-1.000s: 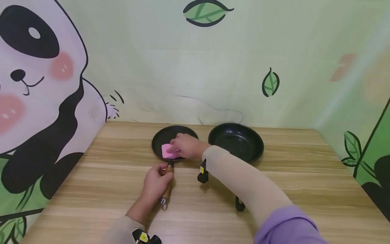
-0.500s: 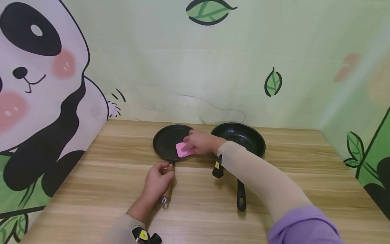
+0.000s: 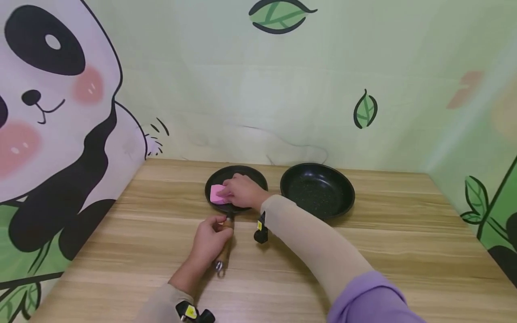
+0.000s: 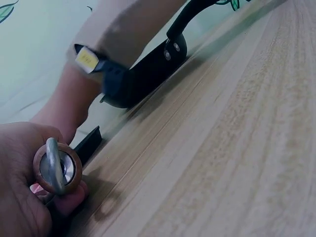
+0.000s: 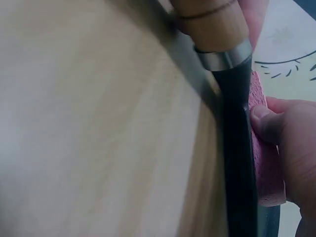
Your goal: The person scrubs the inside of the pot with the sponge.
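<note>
Facing leaf-painted wall [image 3: 202,89] across wood-grained desk [image 3: 404,251]; holding small pan [image 3: 222,176] by wooden handle [image 3: 224,255] in left grip [image 3: 211,240]; pinching pink sponge [image 3: 217,194] inside small pan in right grip [image 3: 244,190], partly hiding its floor.

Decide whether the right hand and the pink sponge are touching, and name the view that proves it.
Touching. The right wrist view shows the right hand holding the pink sponge, its thumb lying against it with no gap.

A pale green back wall [image 3: 202,89] bears dark-outlined leaves [image 3: 278,18], with a large cartoon panda [image 3: 68,130] at left. The wood-grain table [image 3: 383,242] reaches it. A whitish streak [image 3: 474,105] slants down the right wall [image 3: 501,143], beside painted foliage [image 3: 476,195].
</note>
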Action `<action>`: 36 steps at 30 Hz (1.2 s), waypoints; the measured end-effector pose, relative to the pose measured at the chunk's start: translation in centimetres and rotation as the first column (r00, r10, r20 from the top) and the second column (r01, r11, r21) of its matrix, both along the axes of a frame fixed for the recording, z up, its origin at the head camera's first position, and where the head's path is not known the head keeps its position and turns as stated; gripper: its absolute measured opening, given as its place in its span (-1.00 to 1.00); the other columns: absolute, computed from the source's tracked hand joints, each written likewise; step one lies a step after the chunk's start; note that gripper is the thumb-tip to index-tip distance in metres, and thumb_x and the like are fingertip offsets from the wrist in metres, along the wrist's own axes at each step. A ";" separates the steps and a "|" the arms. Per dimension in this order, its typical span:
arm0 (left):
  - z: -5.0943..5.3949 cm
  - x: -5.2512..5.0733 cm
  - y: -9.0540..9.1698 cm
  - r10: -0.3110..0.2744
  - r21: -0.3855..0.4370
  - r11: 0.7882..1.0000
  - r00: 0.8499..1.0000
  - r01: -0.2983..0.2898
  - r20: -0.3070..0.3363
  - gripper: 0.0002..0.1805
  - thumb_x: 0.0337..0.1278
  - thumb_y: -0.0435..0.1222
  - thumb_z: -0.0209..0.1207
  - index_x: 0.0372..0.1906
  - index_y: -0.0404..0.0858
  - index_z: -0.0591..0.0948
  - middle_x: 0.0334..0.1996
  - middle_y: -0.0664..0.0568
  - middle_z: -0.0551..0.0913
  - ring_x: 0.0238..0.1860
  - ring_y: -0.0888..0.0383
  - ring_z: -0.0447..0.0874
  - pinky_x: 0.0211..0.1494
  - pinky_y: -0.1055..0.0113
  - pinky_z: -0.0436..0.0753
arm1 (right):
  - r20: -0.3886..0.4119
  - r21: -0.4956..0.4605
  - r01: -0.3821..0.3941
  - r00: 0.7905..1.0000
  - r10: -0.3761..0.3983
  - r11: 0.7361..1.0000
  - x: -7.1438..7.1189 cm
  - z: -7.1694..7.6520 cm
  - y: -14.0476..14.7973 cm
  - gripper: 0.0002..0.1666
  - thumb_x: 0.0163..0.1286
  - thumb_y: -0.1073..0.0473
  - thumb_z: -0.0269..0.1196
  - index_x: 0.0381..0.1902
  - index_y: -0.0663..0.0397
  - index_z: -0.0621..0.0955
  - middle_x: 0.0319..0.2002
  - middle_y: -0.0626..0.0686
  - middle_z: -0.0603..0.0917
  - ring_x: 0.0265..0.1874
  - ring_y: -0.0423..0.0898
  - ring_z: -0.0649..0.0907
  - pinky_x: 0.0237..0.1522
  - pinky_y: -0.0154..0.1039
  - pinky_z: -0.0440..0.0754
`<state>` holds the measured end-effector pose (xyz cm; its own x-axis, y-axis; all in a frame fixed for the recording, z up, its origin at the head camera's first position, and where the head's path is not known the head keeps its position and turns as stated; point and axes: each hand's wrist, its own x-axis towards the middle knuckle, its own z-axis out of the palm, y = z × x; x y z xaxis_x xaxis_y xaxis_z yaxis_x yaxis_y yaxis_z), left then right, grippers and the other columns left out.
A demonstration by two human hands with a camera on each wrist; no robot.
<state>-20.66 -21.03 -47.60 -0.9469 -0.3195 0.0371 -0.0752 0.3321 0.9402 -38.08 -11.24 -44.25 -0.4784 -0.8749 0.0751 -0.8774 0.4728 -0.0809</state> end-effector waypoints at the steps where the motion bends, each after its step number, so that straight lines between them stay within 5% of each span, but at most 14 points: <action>1: -0.1 0.0 0.0 0.001 -0.005 1.000 1.000 -0.001 -0.001 -0.54 -0.12 -0.44 0.25 0.01 -0.50 0.64 -0.36 -0.14 0.66 -0.36 0.12 0.58 -0.29 0.36 0.58 | -0.008 0.000 0.004 1.000 -0.004 1.000 -0.2 0.1 -0.4 -0.63 0.46 0.02 0.26 0.19 -0.32 0.68 0.18 -0.03 0.68 0.09 0.02 0.58 0.20 -0.12 0.51; 9: -0.3 0.2 0.2 0.023 -0.061 0.998 0.999 -0.021 0.022 -0.55 -0.08 -0.39 0.25 0.03 -0.43 0.65 -0.38 -0.10 0.65 -0.37 0.10 0.57 -0.28 0.34 0.56 | 0.054 0.053 0.092 0.994 -0.095 0.994 -1.9 0.3 -2.2 -0.61 0.44 0.00 0.24 0.20 -0.39 0.67 0.14 -0.16 0.69 0.10 -0.04 0.56 0.22 -0.18 0.50; 16: -0.3 0.2 0.3 0.019 -0.079 0.997 1.000 -0.018 0.015 -0.54 -0.07 -0.35 0.26 0.03 -0.42 0.65 -0.37 -0.11 0.68 -0.38 0.11 0.60 -0.29 0.33 0.57 | 0.159 0.060 0.138 0.977 -0.146 0.989 -3.0 1.0 -3.0 -0.61 0.41 0.05 0.24 0.16 -0.24 0.71 0.14 -0.12 0.70 0.23 -0.05 0.56 0.34 -0.12 0.42; 26: -0.1 0.6 0.7 0.044 -0.083 0.996 0.999 -0.041 0.032 -0.56 -0.03 -0.32 0.26 0.04 -0.37 0.67 -0.34 -0.10 0.70 -0.34 0.09 0.61 -0.26 0.31 0.58 | 0.073 0.112 0.229 0.969 -0.238 0.967 -4.7 1.4 -2.2 -0.56 0.34 0.08 0.18 0.16 -0.19 0.69 0.10 -0.05 0.70 0.05 0.01 0.59 0.20 0.02 0.48; 36: 0.4 0.6 0.5 0.070 -0.080 0.994 0.998 -0.069 0.007 -0.61 0.01 -0.30 0.27 0.00 -0.34 0.70 -0.35 -0.08 0.71 -0.36 0.13 0.60 -0.29 0.33 0.56 | -0.023 0.198 0.304 0.952 -0.306 0.932 -6.0 3.2 0.3 -0.66 0.34 -0.03 0.21 -0.01 -0.08 0.73 -0.06 -0.03 0.72 -0.06 0.03 0.60 0.07 0.04 0.54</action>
<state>-20.02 -20.49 -47.23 -0.9231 -0.3806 0.0558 -0.1097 0.3994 0.9102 -44.11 -10.98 -41.00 -0.7244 -0.6837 -0.0884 -0.6882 0.7247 0.0347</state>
